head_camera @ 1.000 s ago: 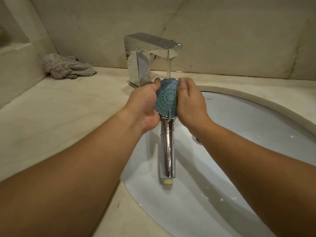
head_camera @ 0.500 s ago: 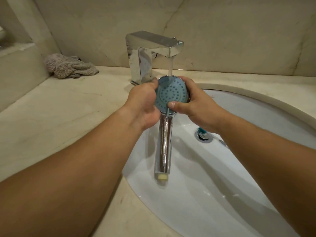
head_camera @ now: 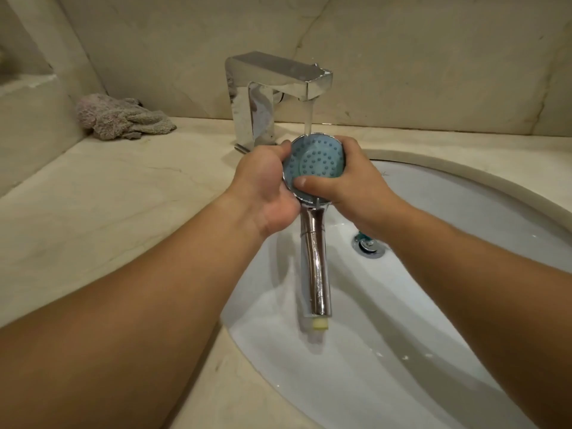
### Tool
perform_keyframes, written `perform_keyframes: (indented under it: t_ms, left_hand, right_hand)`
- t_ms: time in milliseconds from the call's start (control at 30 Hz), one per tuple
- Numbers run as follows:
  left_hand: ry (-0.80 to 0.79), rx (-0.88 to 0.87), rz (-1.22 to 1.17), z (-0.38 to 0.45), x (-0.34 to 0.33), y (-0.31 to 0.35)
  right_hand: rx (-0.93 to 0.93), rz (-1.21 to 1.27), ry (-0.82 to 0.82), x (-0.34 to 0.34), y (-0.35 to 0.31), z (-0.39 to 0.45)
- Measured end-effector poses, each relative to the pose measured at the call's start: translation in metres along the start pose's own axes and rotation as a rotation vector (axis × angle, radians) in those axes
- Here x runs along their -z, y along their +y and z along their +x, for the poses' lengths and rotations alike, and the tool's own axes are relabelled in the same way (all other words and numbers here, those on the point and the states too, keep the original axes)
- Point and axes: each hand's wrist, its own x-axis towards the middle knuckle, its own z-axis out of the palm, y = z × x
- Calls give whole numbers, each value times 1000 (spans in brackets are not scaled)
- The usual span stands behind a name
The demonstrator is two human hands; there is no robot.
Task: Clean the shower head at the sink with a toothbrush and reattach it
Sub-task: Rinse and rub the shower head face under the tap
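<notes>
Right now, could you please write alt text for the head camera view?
Two hands hold a shower head under the running tap above a white sink, the right hand thumbing its blue face, the left hand gripping its edge. A crumpled cloth lies on the counter.

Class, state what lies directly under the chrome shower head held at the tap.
Under the chrome shower head lies the white sink basin; its metal drain shows partly beside the right hand, the rest covered by that wrist.

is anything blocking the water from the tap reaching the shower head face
Nothing visible does. The stream falls straight from the tap onto the top edge of the shower head. The right hand thumb covers only the lower face.
</notes>
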Motion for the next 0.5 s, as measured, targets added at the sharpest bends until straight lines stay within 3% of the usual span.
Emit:
perform_keyframes:
  t_ms: [67,133,267,333,500]
  left_hand:
    - [14,-11,-15,1,-2,-2]
    - [23,-15,-18,3,0,0]
    - [11,12,-21,4,6,4]
    - [15,5,-27,3,6,3]
    - [77,-34,-49,2,-1,-3]
  right_hand:
    - [8,-73,185,-14,-1,-1]
    - [7,-81,259,-22,-2,0]
    - [0,37,-79,-6,7,5]
    - [4,68,-160,1,9,4]
    - [37,-16,138,-18,6,-2]
